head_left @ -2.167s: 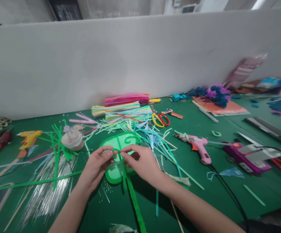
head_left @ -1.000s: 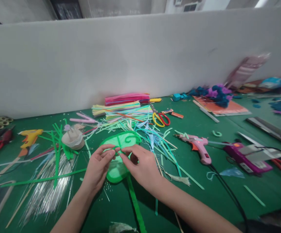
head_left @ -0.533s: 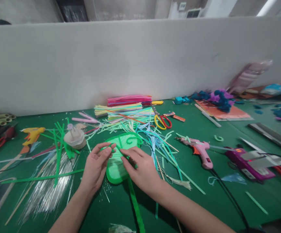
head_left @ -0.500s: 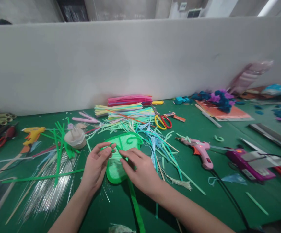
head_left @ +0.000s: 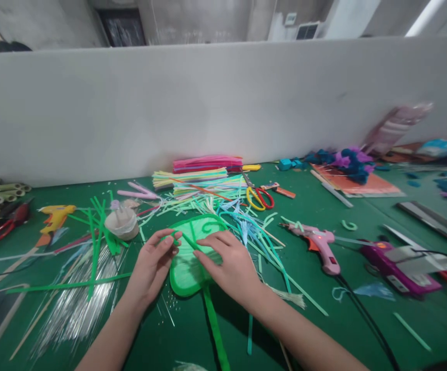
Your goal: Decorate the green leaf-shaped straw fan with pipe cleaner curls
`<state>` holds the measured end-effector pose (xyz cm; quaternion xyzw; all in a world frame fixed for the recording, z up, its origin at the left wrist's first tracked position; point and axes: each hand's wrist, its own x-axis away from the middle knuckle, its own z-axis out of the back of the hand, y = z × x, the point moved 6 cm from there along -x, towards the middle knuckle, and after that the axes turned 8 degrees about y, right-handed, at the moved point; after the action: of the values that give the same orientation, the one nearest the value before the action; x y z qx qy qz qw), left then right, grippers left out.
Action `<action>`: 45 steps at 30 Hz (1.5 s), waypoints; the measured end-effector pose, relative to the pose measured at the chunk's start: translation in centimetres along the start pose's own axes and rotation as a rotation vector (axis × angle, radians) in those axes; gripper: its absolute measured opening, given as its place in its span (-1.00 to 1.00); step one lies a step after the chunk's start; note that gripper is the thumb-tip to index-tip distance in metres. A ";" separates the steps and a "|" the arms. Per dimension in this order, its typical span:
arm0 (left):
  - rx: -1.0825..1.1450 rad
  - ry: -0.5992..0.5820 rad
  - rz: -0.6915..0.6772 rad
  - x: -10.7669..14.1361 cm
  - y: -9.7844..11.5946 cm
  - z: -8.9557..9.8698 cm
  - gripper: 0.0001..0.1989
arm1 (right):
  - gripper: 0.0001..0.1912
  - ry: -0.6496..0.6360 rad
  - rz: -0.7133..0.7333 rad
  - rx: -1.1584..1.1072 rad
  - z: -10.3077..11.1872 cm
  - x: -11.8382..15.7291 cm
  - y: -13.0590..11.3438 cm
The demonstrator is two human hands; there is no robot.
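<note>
A green pipe cleaner (head_left: 189, 242) runs between my two hands. My left hand (head_left: 155, 265) pinches its curled end between thumb and fingers. With thumb and forefinger, my right hand (head_left: 229, 263) grips the straight part. Beneath them lies a green hand fan (head_left: 184, 278) with a translucent face, a fuzzy green rim and a wrapped green handle (head_left: 215, 330) pointing toward me. A green curl (head_left: 211, 225) decorates the fan's upper right, beside a green line down its middle. My right hand covers part of the fan's right side.
Bundled pipe cleaners (head_left: 208, 164) lie against the white partition (head_left: 223, 103). Scissors (head_left: 260, 198) rest nearby. A pink glue gun (head_left: 319, 239) with a black cord and a purple power strip (head_left: 397, 268) stand right; a yellow glue gun (head_left: 55, 216), cup (head_left: 121, 222) and clear strips (head_left: 80, 299) left.
My right hand has shifted slightly right along the pipe cleaner, and a longer straight length shows between my hands. The whole view has tilted up a little.
</note>
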<state>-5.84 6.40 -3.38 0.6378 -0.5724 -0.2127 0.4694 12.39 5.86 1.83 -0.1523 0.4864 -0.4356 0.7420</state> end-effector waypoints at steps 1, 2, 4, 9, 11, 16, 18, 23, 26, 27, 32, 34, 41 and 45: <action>0.004 -0.010 0.012 0.0 -0.1 0.0 -0.72 | -0.83 -0.012 -0.043 -0.042 -0.1 -0.1 0.2; 0.009 -0.018 0.022 0.0 -0.2 0.0 -0.72 | -0.81 -0.040 -0.110 -0.104 -0.4 -0.1 0.6; 0.016 -0.032 0.036 0.0 -0.3 0.0 -0.72 | -0.80 -0.131 -0.293 -0.286 -1.3 0.0 1.3; -0.006 -0.065 0.062 0.2 -0.5 -0.2 -0.72 | -0.68 -0.285 -0.660 -0.766 -3.3 0.7 2.1; -0.030 -0.074 0.064 0.2 -0.5 -0.2 -0.73 | -0.65 -0.261 -0.698 -0.774 -3.3 0.8 2.4; -0.075 -0.079 0.020 0.2 -0.3 -0.4 -0.72 | -0.72 -0.209 -0.683 -0.637 -3.0 0.7 2.8; -0.090 -0.084 0.009 0.2 -0.3 -0.6 -0.71 | -0.74 -0.201 -0.675 -0.610 -2.9 0.7 2.8; -0.113 -0.070 -0.015 0.2 -0.2 -0.5 -0.72 | -0.76 -0.199 -0.585 -0.509 -2.6 0.5 2.7; -0.113 -0.047 -0.038 -0.1 -0.1 -0.1 -0.73 | -0.76 -0.154 -0.566 -0.507 -2.3 0.2 3.0; -0.113 -0.040 -0.042 -0.2 0.0 0.0 -0.73 | -0.76 -0.128 -0.576 -0.526 -2.2 0.1 3.2; -0.139 -0.039 -0.016 -0.5 0.1 0.4 -0.71 | -0.69 -0.057 -0.634 -0.627 -1.6 -0.3 3.6; -0.161 -0.066 0.011 -0.5 -0.1 0.3 -0.72 | -0.67 -0.064 -0.701 -0.700 -1.6 -0.2 3.6; -0.275 -0.164 0.050 0.3 -0.8 -0.8 -0.69 | -0.59 -0.118 -0.858 -0.911 -2.5 0.3 4.3; -0.389 -0.170 0.000 0.3 -0.9 -0.8 -0.63 | -0.58 -0.096 -0.862 -0.902 -2.5 0.2 4.7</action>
<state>-4.60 6.34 -3.71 0.5148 -0.5581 -0.3722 0.5338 12.61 8.87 -2.57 -0.6525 0.4834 -0.4402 0.3831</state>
